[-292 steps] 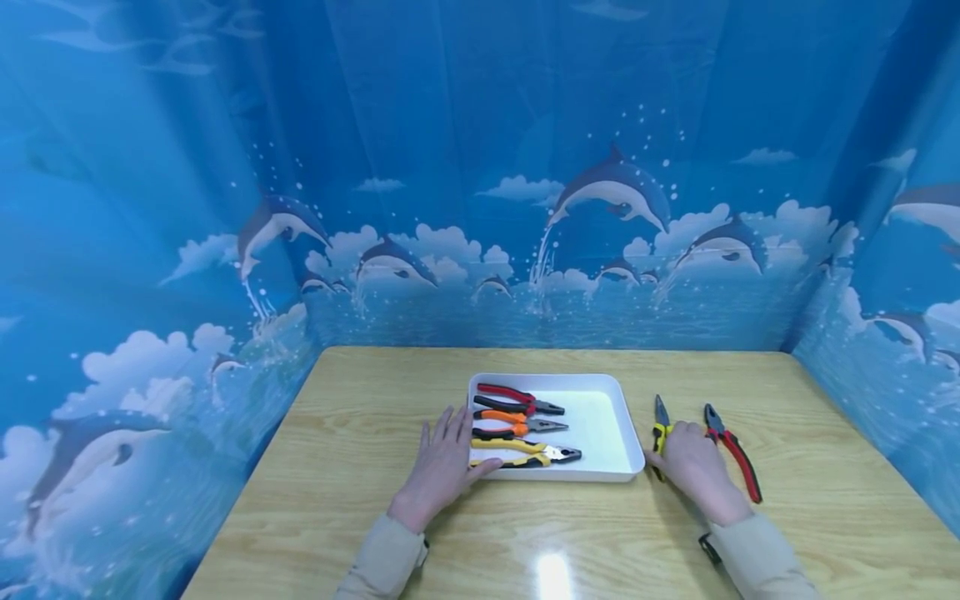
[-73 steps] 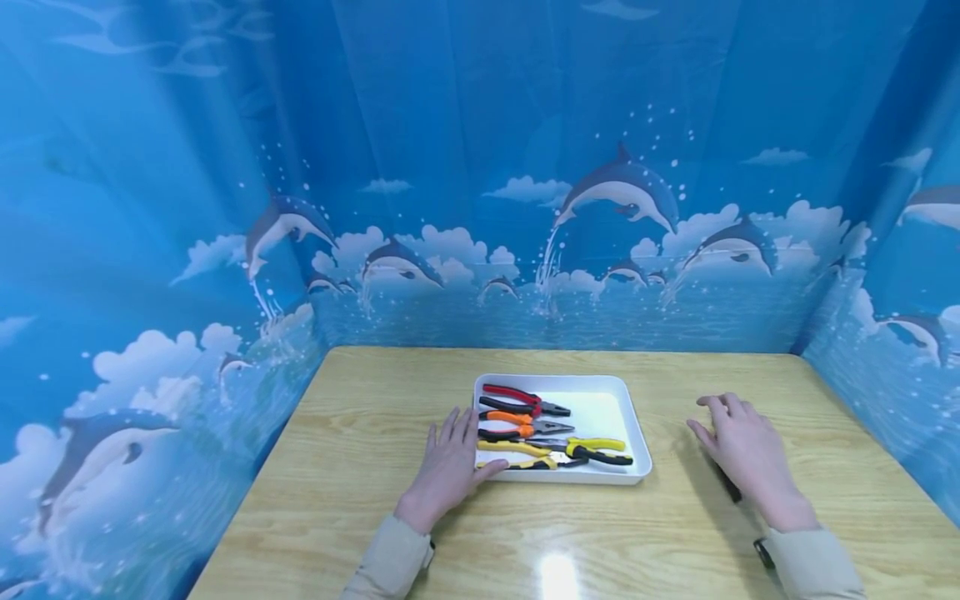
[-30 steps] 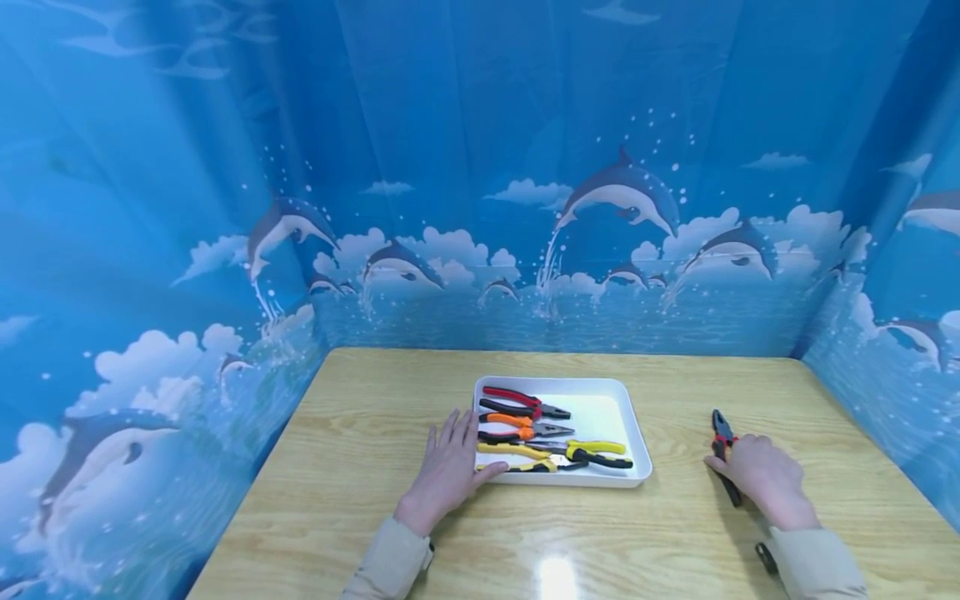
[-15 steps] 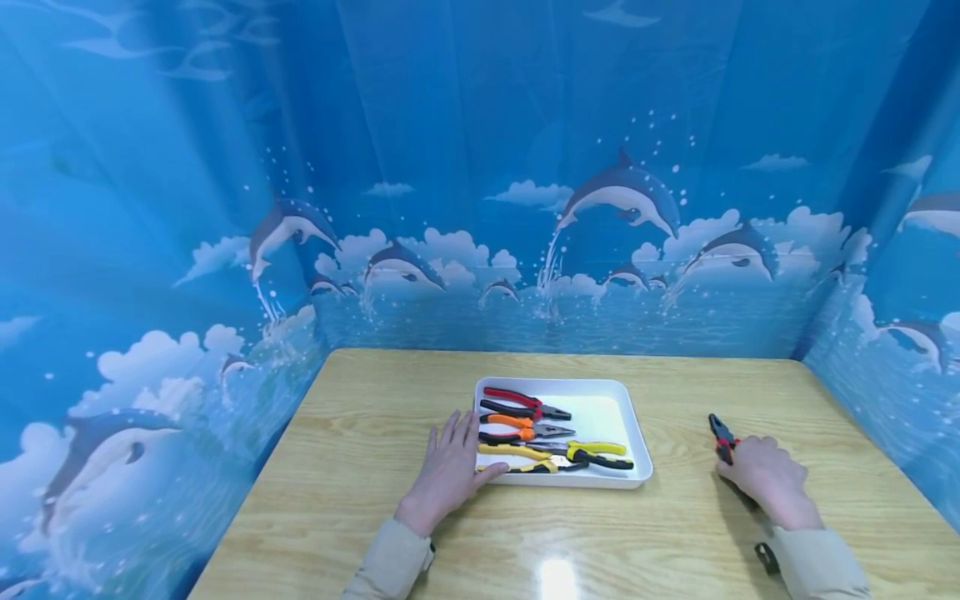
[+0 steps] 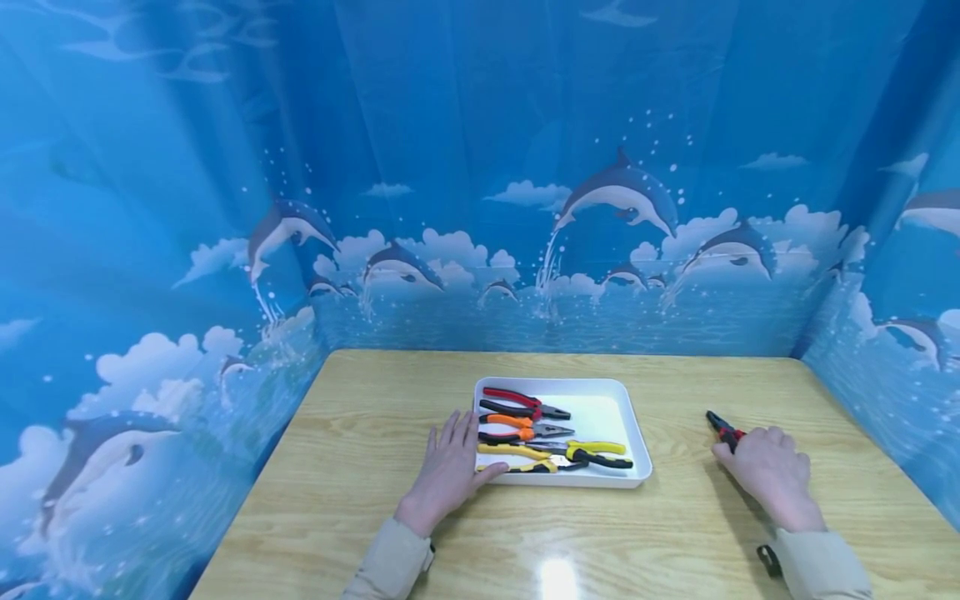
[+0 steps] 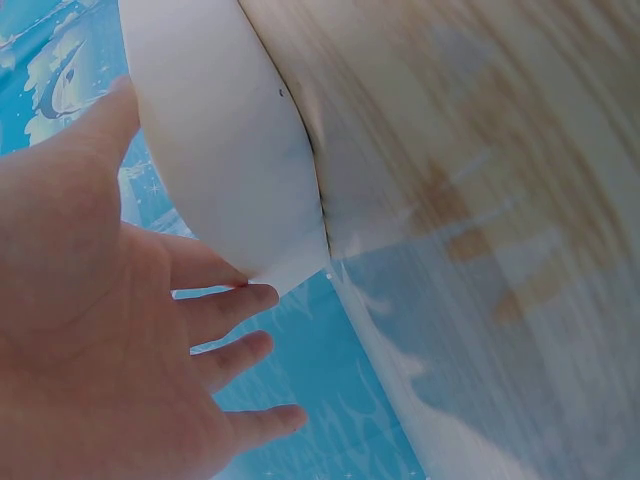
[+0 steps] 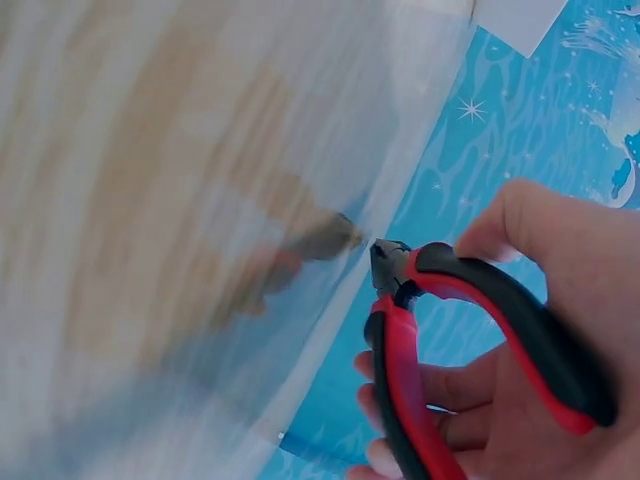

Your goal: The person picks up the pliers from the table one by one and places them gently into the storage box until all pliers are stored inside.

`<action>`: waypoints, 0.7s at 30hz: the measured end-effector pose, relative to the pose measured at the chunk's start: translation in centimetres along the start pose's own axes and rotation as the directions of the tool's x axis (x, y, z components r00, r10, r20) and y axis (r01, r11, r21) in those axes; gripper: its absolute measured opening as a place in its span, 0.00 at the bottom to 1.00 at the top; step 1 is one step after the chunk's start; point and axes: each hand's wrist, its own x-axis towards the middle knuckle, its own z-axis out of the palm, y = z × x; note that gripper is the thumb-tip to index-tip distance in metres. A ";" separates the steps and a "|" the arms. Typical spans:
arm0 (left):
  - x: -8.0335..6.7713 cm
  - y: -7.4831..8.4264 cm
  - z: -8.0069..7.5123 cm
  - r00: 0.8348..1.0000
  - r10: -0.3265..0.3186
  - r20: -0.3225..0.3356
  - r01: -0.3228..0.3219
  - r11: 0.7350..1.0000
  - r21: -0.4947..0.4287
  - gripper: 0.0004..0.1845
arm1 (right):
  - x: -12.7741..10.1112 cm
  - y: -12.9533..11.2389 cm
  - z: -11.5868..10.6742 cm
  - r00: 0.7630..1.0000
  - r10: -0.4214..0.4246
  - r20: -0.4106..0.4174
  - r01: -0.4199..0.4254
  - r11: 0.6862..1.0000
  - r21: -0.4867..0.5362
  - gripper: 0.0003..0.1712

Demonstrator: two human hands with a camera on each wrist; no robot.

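Observation:
My right hand grips red-and-black pliers by the handles, right of the tray. In the right wrist view, thumb and fingers hold the spread handles, and the nose points at the tabletop, its reflection showing there. The head view shows only the nose and some red; the hand covers the rest. With fingers extended, my left hand rests against the left side of the white tray. Its thumb lies at the tray's near left corner. In the left wrist view, the fingers touch the tray's outer wall.
Inside the tray lie red-and-black pliers, orange needle-nose pliers, yellow-and-black pliers and yellow-green long-nose pliers crossing over them. The wooden table ends at a dolphin-print curtain.
The yellow-green pliers, earlier on the table under my right hand, now lie in the tray. My right hand then took hold of the red-and-black pliers and turned them leftward. The left hand stayed put.

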 end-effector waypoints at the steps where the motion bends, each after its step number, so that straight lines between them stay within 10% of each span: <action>1: 0.0 0.0 0.0 1.000 0.000 -0.003 0.000 1.000 0.004 0.51 | -0.1 0.0 0.1 1.000 -0.014 -0.028 0.014 1.000 -0.001 0.36; 11: 0.1 0.0 0.1 1.000 -0.005 -0.003 0.005 1.000 -0.004 0.50 | -1.0 -1.6 0.3 0.896 -0.182 -0.404 0.177 0.983 -0.051 0.34; 21: 0.2 -0.2 0.3 1.000 0.000 -0.004 0.000 1.000 0.000 0.51 | -1.2 -2.9 0.1 0.776 -0.285 -0.563 0.261 0.957 -0.124 0.31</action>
